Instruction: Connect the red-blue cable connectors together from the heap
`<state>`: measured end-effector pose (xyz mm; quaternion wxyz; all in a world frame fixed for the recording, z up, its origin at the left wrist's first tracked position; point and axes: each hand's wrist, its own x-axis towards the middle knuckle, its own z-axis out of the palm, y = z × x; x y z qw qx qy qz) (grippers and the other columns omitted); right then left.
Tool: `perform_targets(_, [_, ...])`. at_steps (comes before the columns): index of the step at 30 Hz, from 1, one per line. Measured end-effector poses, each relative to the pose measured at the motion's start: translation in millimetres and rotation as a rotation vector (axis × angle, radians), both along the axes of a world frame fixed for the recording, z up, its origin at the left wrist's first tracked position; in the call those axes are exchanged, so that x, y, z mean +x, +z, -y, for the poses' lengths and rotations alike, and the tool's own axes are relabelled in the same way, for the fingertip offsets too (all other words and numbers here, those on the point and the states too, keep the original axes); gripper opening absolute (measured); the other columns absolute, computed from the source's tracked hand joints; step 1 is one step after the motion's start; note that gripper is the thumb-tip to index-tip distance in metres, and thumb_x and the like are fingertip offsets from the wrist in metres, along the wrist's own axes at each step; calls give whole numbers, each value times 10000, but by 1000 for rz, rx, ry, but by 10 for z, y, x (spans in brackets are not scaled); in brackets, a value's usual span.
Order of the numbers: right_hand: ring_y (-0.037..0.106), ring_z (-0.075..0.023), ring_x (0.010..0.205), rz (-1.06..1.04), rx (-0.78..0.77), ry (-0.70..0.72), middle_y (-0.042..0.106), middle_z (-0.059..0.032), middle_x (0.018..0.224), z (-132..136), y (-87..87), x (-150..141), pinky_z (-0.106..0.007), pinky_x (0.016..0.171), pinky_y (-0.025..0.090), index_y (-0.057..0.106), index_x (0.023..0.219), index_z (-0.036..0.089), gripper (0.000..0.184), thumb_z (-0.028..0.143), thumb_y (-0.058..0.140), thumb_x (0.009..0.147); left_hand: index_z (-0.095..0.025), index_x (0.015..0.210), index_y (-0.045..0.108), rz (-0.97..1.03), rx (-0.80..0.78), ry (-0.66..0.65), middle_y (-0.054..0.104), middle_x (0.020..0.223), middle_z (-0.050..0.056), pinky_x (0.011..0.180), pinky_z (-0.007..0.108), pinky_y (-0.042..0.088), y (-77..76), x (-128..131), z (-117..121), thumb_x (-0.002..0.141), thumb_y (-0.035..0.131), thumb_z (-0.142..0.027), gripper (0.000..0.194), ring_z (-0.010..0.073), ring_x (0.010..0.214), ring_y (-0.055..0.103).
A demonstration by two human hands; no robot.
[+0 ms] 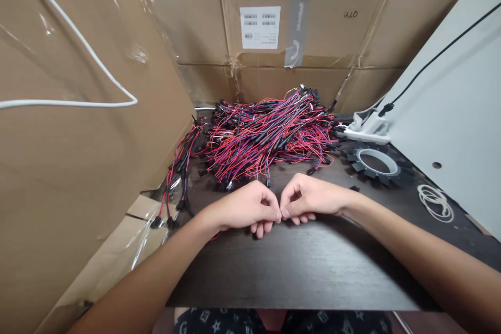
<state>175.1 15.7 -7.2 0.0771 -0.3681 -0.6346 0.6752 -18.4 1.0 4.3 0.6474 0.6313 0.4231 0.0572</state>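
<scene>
Over the middle of the dark table (274, 266), my left hand (250, 209) and my right hand (303, 201) meet at the fingertips. Each is closed in a pinch of thumb and forefinger. What the pinched tips hold, if anything, is too small to make out. Just beyond them lies a large heap of red and blue wire harnesses (270, 135) with black connectors and black sleeves. A short bit of red wire shows below my left wrist.
At the left, more wire harnesses (182, 162) hang by the cardboard wall (97, 167). A roll of black tape (378, 162), a coil of pale cord (435, 202) and a white power strip (368, 135) are on the right, near a white panel (450, 94). Cardboard boxes (313, 10) stand behind.
</scene>
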Motion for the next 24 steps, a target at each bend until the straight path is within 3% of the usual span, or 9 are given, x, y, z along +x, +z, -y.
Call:
perform_targets(15, [514, -48, 411, 61, -97, 27, 622, 4, 517, -101, 26, 113, -137, 404, 403, 659, 661, 92, 133, 211, 698, 614, -106, 671, 605, -54, 21, -50, 578, 495, -7, 366, 151, 385, 42, -99, -37, 710, 585, -209, 112, 70, 370, 512])
perform_targets(24, [463, -44, 409, 94, 38, -20, 584, 20, 485, -140, 65, 180, -140, 392, 336, 657, 648, 104, 156, 243, 719, 614, -108, 680, 596, -82, 59, -35, 575, 512, -9, 390, 160, 377, 94, -196, -85, 721, 586, -211, 110, 69, 397, 516])
